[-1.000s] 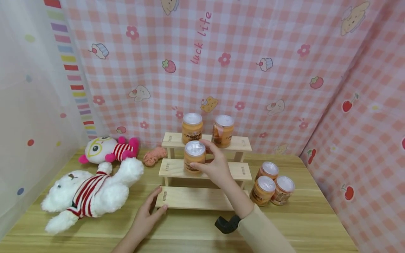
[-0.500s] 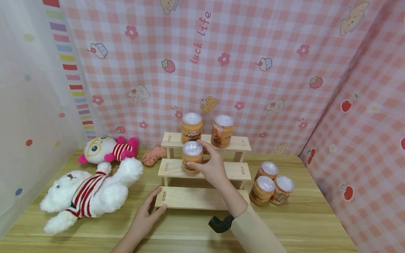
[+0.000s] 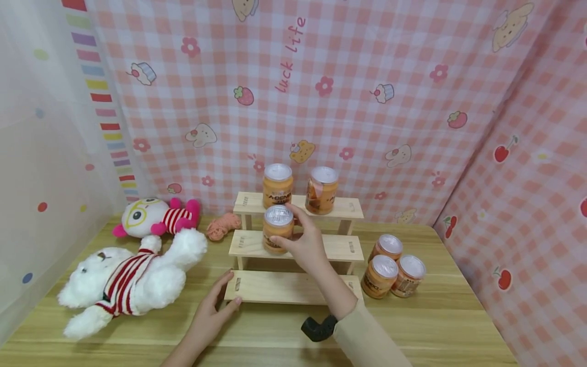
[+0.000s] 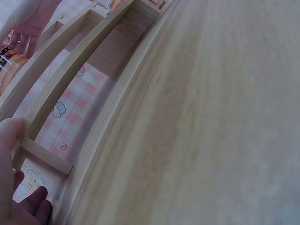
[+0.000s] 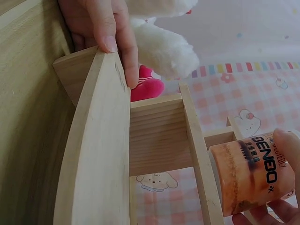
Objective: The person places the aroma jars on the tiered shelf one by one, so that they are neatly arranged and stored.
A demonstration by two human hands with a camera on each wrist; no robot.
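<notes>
A three-step wooden display stand (image 3: 289, 288) stands on the table. My left hand (image 3: 208, 313) grips the left end of its lowest step, thumb at the front corner and fingers at the back one, as the right wrist view also shows. My right hand (image 3: 309, 247) holds an orange can (image 5: 253, 173) with a silver lid, thumb in front and fingers behind. That can is upright at the left part of the middle step, its base right at the board. On the top step stand a left can (image 3: 277, 188) and a right can (image 3: 322, 191) of the same kind.
Three more orange cans (image 3: 379, 278) stand grouped on the table right of the stand. A white plush bear (image 3: 151, 290), a pink plush doll (image 3: 181, 219) and a pink yarn bundle (image 3: 223, 226) lie to the left. A checked cloth (image 3: 367, 127) hangs behind.
My right hand has shifted slightly left with the can along the middle step, then nearly stopped. The left hand keeps its place on the lowest step.
</notes>
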